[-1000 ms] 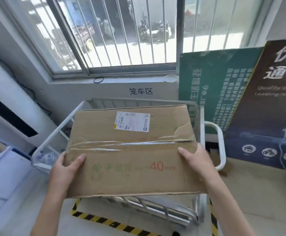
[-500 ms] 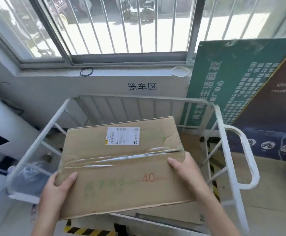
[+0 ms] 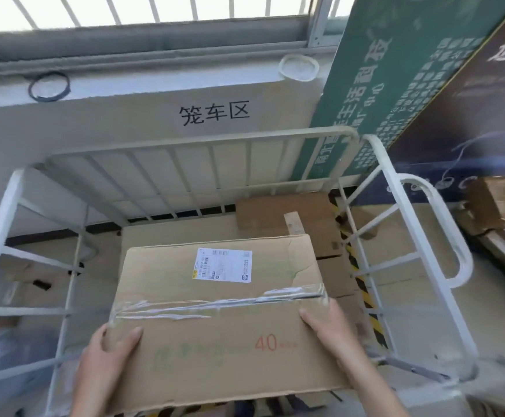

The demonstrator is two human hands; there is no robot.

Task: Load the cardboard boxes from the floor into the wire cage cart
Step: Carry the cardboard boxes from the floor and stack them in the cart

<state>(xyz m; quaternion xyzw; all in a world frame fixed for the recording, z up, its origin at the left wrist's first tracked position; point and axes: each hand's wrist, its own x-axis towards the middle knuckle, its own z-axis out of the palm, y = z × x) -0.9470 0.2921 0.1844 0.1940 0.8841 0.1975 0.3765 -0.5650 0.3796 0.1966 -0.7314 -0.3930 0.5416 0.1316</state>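
I hold a large flat cardboard box (image 3: 221,320) with a white shipping label, clear tape and a red "40" on top. My left hand (image 3: 106,356) grips its near left corner and my right hand (image 3: 332,335) grips its near right edge. The box hangs inside the white wire cage cart (image 3: 203,139), below the top rail. Flat cardboard (image 3: 284,212) lies in the bottom of the cart, partly hidden by the box.
A grey wall with black characters stands behind the cart under a barred window. Green (image 3: 395,70) and dark (image 3: 471,115) sign boards lean at the right. More cardboard boxes (image 3: 501,203) sit on the floor at far right. Yellow-black tape (image 3: 362,284) marks the floor.
The box has gone from above the cart's rim down into the cage. My view has tipped downward and closer to the cart. Both hands keep their grip.
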